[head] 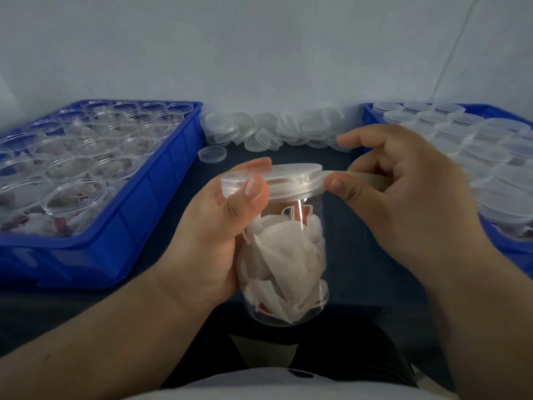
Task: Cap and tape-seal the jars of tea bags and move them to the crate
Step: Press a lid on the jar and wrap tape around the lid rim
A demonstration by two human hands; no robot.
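**Head view.** The left hand (213,235) grips a clear jar (308,308) and holds it upright in the air above the near edge of the dark table (360,241). The fingers curl behind the jar and the thumb lies across the side of its translucent cap (277,180). The cap sits on the jar's mouth. White tea bags (282,252) with red tags fill the jar.

The right hand (403,192) pinches a pale strip of tape (372,179), which runs from the fingers to the right side of the cap. There the right thumb tip touches the cap's rim, and the index finger points out above it.

A blue left crate (138,203) stands along the table's left edge and holds rows of open jars (72,168) of tea bags. A blue right crate (516,255) at the right edge holds capped jars (490,157). Between the crates, a heap of loose caps (274,128) lies along the far edge. A single cap (212,153) lies flat just in front of the heap, beside the left crate.
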